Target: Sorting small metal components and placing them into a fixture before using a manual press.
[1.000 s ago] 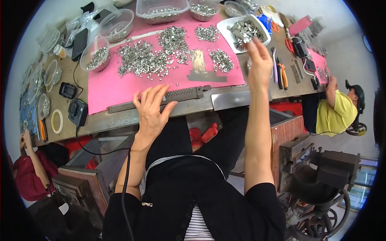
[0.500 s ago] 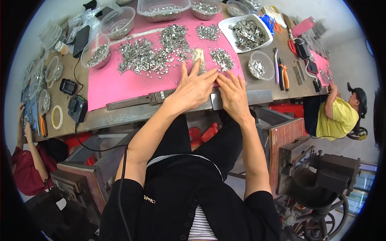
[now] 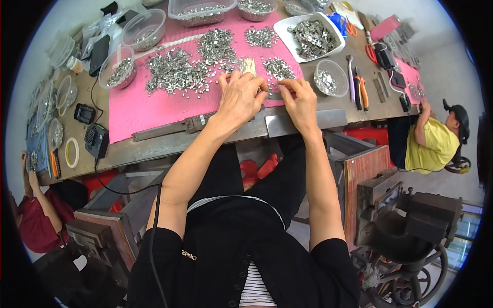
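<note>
My left hand (image 3: 240,97) is curled over the pink mat (image 3: 154,115) near the table's front edge, its fingertips bent inward. Just to its right, my right hand (image 3: 300,102) has thumb and forefinger drawn together. Whatever lies between the fingers of either hand is too small or hidden to make out. A pale yellowish block (image 3: 247,65) shows partly beyond my left fingers. Small shiny metal pieces lie in a broad heap (image 3: 177,72) to the left, and a smaller heap (image 3: 279,68) sits just beyond my right fingertips.
A white tray (image 3: 339,45) of metal pieces and a clear round tub (image 3: 345,84) stand at right, near orange-handled pliers (image 3: 362,92). A flat metal plate (image 3: 308,123) lies along the front edge. More clear tubs (image 3: 158,28) line the back. Co-workers sit at both sides.
My hands have drawn apart from each other. The left one has moved slightly left and its stretched fingers have curled; the right fingers have bent into a pinch.
</note>
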`<state>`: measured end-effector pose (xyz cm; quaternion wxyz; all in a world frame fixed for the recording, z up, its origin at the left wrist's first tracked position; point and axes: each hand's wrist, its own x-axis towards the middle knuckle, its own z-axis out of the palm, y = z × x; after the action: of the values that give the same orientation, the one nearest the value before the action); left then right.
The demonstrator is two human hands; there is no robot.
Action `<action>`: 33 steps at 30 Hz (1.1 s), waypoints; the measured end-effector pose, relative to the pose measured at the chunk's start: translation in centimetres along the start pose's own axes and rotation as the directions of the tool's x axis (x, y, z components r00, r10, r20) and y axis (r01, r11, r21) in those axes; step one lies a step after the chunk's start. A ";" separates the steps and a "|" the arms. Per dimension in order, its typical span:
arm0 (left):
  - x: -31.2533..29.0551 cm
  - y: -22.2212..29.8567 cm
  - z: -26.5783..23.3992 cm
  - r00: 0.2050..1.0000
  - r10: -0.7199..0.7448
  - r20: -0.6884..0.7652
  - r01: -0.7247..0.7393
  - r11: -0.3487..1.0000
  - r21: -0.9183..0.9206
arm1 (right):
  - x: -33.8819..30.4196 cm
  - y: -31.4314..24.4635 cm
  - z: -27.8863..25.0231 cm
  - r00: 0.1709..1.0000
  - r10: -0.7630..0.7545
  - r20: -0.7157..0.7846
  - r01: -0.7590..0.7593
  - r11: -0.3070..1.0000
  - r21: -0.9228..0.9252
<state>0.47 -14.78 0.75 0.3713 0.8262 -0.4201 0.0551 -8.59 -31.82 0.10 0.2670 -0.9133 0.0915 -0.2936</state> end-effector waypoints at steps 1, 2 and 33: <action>0.1 0.0 0.2 1.000 0.008 -0.002 -0.007 1.000 0.023 | 0.0 0.1 0.3 1.000 0.002 -0.001 -0.002 1.000 -0.001; 0.2 0.0 0.5 1.000 0.006 -0.002 -0.006 1.000 0.024 | 0.1 0.1 0.7 0.999 -0.032 -0.008 0.032 0.998 -0.063; -6.8 -1.5 -5.3 0.990 0.041 -0.131 -0.048 0.997 -0.052 | -0.2 0.3 0.7 0.993 -0.116 -0.002 0.115 0.986 -0.124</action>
<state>-1.67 -6.29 0.93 0.4192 0.8007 -0.4148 0.1056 -8.31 -31.67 -0.67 0.1919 -0.9306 0.0578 -0.3063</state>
